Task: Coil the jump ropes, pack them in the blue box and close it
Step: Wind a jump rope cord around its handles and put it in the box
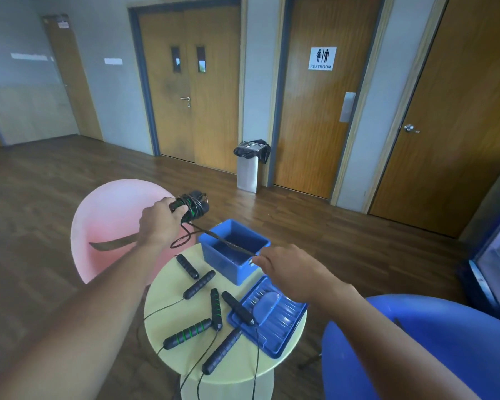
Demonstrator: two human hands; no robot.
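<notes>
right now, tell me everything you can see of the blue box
The blue box is a rectangular tub, plastic by its look. It stands upright and open at the far edge of the yellow table, and no rope shows inside. Its ribbed lid lies flat beside it, nearer the camera. A taut rope cord crosses above its opening, pinched by the right hand near its right corner; whether that hand touches the box is unclear.
</notes>
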